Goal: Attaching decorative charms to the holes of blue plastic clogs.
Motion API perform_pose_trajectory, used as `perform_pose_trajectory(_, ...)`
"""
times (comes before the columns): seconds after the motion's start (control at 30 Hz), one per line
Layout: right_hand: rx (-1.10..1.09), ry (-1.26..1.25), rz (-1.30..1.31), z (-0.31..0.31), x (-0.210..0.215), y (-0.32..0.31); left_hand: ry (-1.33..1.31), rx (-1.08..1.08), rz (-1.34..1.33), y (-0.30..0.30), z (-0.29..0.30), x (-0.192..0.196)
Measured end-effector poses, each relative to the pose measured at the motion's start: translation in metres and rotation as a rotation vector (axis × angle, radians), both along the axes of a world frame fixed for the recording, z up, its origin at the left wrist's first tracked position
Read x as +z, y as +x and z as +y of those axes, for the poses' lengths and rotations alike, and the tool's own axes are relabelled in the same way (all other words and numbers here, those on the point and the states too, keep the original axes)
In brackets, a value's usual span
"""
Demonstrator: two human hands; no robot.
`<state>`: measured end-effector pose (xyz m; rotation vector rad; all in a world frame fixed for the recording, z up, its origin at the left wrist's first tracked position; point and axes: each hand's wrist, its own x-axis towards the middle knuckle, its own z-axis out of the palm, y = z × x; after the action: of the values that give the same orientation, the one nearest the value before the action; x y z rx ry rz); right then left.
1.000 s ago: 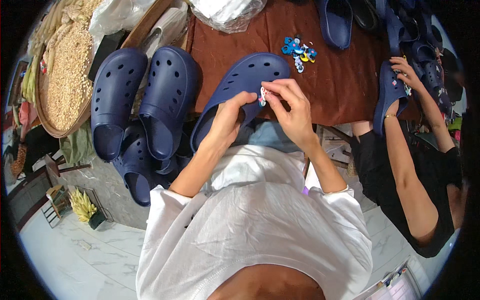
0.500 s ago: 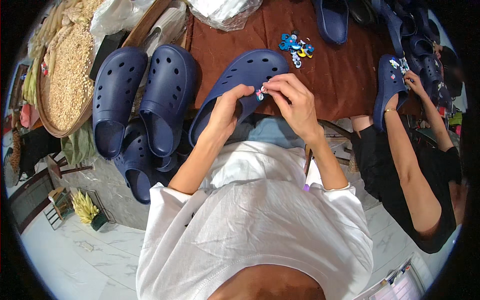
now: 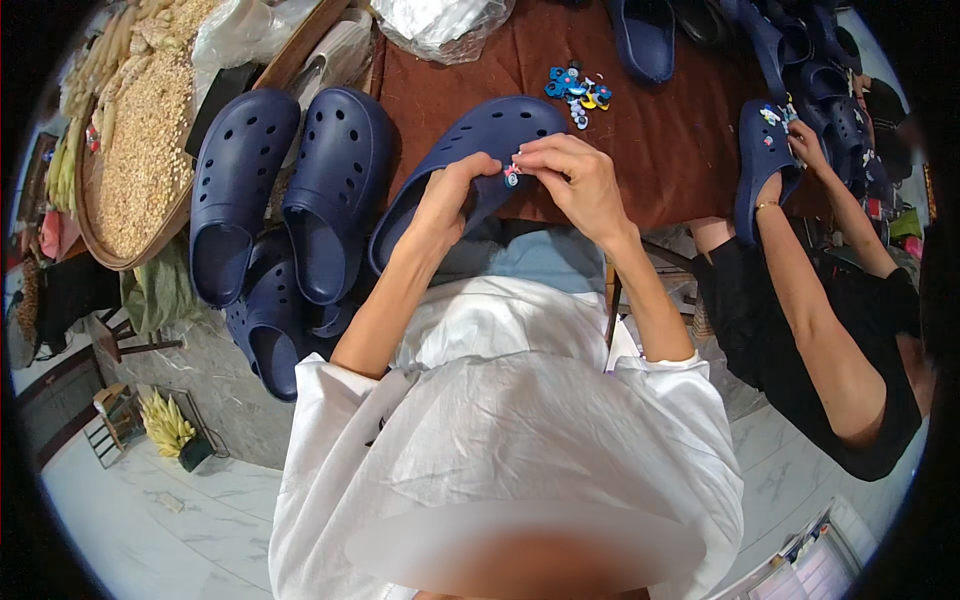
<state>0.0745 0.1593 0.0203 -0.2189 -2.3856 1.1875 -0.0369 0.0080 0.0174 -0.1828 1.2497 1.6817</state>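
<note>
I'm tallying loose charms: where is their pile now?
In the head view, the charm pile lies right of centre on the brown cloth, beyond the right hand and near the held clog's toe.

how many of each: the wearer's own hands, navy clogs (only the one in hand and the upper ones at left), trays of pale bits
Hands: 2 (left hand, right hand)
Navy clogs: 3 (held clog, two upper ones at left: outer clog, inner clog)
Tray of pale bits: 1 (curved tray)
Total: 6
</note>
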Motion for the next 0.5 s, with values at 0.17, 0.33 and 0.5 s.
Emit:
perform_pose_trajectory(0.17, 0.073, -0.114, -0.154, 0.006, 0.011, -0.002, -0.112, -0.101, 0.089, 0.000, -0.002, 0.019)
perform_pose_trajectory(0.33, 0.068, -0.277, -0.264, 0.014, 0.014, -0.004, -0.075, -0.128, 0.212, 0.005, -0.006, 0.007)
perform_pose_trajectory(0.5, 0.064, -0.246, -0.411, 0.017, 0.017, -0.010, 0.012, -0.114, 0.300, 0.009, -0.009, -0.006)
